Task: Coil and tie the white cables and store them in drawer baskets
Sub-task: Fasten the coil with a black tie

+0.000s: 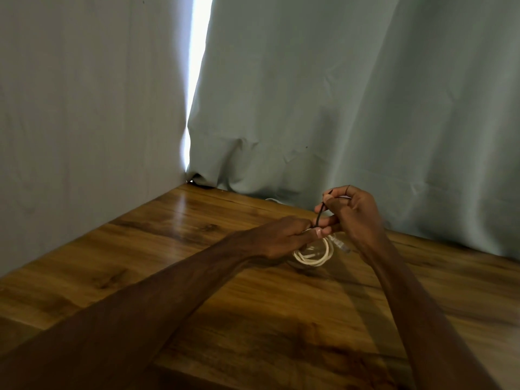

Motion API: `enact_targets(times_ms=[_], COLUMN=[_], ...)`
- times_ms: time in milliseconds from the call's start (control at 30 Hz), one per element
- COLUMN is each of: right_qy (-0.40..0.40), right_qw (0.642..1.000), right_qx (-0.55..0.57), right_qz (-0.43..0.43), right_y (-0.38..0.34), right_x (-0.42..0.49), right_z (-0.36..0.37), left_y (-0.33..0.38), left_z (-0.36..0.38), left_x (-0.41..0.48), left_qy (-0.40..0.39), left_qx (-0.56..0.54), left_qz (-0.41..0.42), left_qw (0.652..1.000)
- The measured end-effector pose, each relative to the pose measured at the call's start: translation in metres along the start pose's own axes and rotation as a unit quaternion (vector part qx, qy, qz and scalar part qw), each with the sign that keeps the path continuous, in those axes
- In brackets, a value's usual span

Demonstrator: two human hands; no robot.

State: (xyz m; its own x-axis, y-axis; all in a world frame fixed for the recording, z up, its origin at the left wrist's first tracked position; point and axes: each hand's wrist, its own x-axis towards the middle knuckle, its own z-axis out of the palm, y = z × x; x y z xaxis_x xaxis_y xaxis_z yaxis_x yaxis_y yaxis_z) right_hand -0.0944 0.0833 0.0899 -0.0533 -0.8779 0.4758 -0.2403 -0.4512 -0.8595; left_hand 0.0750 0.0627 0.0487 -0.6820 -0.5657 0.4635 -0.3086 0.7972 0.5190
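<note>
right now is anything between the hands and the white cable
Nothing visible. The left hand holds the coil, and the right hand pinches a black tie just above it. No basket is in view.

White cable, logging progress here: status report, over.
Left hand grips the coiled white cable. Right hand pinches a dark tie, stretched up from the coil. No drawer basket in view. Nothing in the way.

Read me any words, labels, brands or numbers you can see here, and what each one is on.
None: no text can be read in this view.
The coiled white cable and its clear connector show no legible marking, though the connector is blurred.
The black tie, wooden table and grey curtain are plain.
</note>
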Motion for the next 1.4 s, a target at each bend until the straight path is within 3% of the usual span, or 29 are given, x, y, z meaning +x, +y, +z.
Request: enact_targets(times_ms=[167, 333, 633, 933, 1200, 1400], right_qy=[-0.011, -0.002, -0.051, -0.141, -0.1, -0.124], right_qw=[0.999, 0.985, 0.994, 0.961, 0.985, 0.99], right_qx=[-0.007, -0.111, 0.098, 0.215, 0.103, 0.046], right_qz=[-0.03, -0.129, -0.012, 0.101, 0.091, 0.057], right_y=[0.002, 0.002, -0.006, -0.008, -0.002, 0.002], right_x=[0.003, 0.003, -0.002, -0.001, 0.0, 0.0], right_z=[-0.003, -0.013, -0.014, -0.023, -0.025, -0.028], left_y=[-0.012, -0.022, -0.015, -0.023, -0.024, -0.022], left_z=[0.002, -0.001, -0.006, -0.007, -0.007, -0.006], left_x=[0.003, 0.006, 0.003, 0.006, 0.005, 0.004], left_qy=[0.018, 0.043, 0.056, 0.068, 0.051, 0.034], left_qx=[0.061, 0.077, 0.051, 0.112, 0.154, 0.161], left_qz=[-0.025, -0.052, -0.067, -0.029, -0.021, -0.015], left_qw=[0.998, 0.995, 0.995, 0.991, 0.987, 0.986])
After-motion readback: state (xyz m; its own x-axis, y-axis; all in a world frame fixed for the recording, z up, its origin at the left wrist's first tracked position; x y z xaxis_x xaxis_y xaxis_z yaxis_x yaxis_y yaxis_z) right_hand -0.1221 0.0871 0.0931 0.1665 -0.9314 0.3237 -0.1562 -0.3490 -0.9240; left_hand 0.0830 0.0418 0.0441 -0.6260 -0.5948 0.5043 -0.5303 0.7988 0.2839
